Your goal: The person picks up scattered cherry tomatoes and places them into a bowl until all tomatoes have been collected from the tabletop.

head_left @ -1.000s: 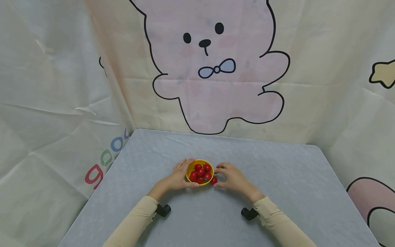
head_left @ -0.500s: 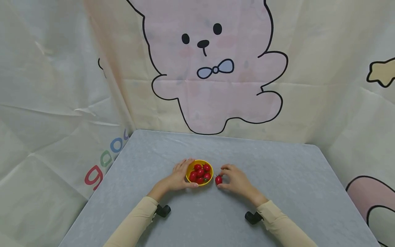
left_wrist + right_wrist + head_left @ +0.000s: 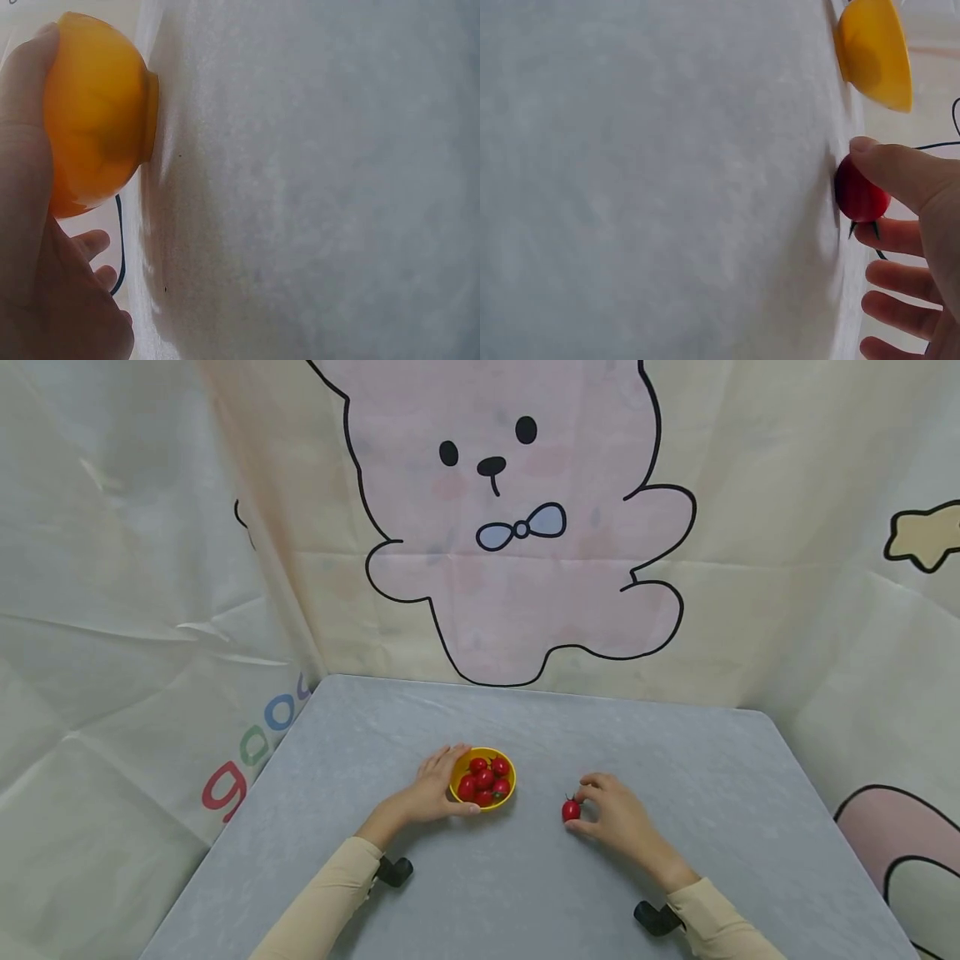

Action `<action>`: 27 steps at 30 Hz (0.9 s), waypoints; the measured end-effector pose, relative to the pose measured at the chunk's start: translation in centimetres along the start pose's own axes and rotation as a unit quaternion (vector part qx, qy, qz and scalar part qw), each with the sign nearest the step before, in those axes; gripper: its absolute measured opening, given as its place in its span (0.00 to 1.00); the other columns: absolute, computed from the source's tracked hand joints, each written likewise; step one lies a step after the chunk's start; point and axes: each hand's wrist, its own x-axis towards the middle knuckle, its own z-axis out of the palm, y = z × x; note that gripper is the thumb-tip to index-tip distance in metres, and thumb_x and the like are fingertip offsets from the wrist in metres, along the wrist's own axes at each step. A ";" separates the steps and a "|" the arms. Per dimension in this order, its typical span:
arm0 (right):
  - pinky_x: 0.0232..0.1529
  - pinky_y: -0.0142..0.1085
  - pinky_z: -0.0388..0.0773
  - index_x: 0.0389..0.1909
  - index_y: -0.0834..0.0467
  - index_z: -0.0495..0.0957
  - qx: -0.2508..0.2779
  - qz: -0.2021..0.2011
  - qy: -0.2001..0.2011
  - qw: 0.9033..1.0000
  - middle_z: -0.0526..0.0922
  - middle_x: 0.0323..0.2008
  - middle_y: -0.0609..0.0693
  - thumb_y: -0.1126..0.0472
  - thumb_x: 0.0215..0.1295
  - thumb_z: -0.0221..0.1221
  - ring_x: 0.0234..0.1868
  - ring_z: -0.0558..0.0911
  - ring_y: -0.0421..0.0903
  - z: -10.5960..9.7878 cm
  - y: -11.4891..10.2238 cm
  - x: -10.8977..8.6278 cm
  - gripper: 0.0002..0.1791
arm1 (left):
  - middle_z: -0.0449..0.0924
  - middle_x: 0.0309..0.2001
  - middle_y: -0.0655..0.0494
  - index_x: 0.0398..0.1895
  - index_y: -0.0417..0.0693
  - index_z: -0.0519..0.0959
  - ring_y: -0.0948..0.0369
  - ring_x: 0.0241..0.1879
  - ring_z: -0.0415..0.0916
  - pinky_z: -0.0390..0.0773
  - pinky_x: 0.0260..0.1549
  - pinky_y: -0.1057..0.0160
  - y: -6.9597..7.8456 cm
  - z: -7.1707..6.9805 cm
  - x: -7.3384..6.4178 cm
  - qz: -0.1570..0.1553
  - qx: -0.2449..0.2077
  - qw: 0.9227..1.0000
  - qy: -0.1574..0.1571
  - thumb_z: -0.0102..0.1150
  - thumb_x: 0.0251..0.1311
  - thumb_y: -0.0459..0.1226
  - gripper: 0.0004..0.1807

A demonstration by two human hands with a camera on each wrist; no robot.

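In the head view, a small yellow bowl (image 3: 456, 793) stands on the grey table with several red cherry tomatoes (image 3: 485, 778) inside. My left hand (image 3: 431, 787) grips the bowl from its left side, thumb at the near rim and fingers round the far rim. To the right of the bowl, my right hand (image 3: 618, 814) pinches a single cherry tomato (image 3: 571, 810) between thumb and index finger. The right wrist view shows this tomato (image 3: 861, 193) at the table surface, its green stem end turned toward the index finger, while the other fingers are spread apart.
A pale grey cloth covers the table (image 3: 525, 885). Behind it hangs a cream curtain (image 3: 765, 568) printed with a pink bear. Each wrist carries a black camera, one of them the right wrist camera (image 3: 657, 918).
My right hand has carried the pinched tomato away from beside the bowl, rightward and slightly nearer to me. The left hand stays on the bowl, which has hardly moved.
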 end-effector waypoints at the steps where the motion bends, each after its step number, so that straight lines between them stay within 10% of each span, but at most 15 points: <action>1: 0.56 0.57 0.76 0.32 0.50 0.84 0.001 0.004 0.000 1.000 0.82 0.52 0.57 0.45 0.45 0.76 0.57 0.78 0.58 0.1 0.0 -0.1 0.18 | 0.47 0.80 0.53 0.79 0.57 0.46 0.45 0.80 0.38 0.41 0.76 0.37 0.0 0.0 0.0 -0.001 0.002 1.000 0.000 0.67 0.49 0.65 0.59; 16: 0.57 0.57 0.76 0.56 0.47 0.81 -0.004 -0.075 0.000 0.997 0.78 0.60 0.57 0.46 0.43 0.77 0.59 0.78 0.58 0.4 0.5 0.6 0.35 | 0.46 0.80 0.52 0.79 0.57 0.46 0.45 0.80 0.39 0.41 0.76 0.38 0.0 -0.2 0.1 -0.003 0.008 1.000 -0.004 0.66 0.49 0.66 0.60; 27: 0.59 0.55 0.76 0.47 0.47 0.86 0.000 -0.080 -0.017 0.997 0.81 0.56 0.54 0.44 0.48 0.74 0.58 0.78 0.55 1.0 1.0 1.6 0.24 | 0.46 0.80 0.52 0.79 0.57 0.45 0.45 0.80 0.39 0.41 0.76 0.37 0.1 -0.2 0.2 -0.005 0.009 1.000 -0.005 0.66 0.49 0.66 0.60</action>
